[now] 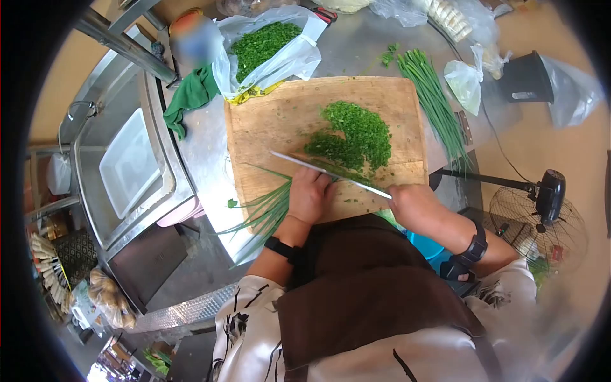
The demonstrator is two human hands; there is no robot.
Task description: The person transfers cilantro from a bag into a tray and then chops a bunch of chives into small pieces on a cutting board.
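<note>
On the wooden cutting board, my left hand is closed over a bunch of green onions, whose long leaves fan out to the left past the board's edge. My right hand grips a kitchen knife by its handle, which is mostly hidden in the fist. The blade slants up and left, passing right in front of my left fingers. Beyond the blade lies a pile of chopped green onions. Some cut bits sit close to the blade on its right.
An open plastic bag of chopped greens stands behind the board, beside a green cloth. Whole green onions lie along the right, near another knife. A sink is at left, a fan at right.
</note>
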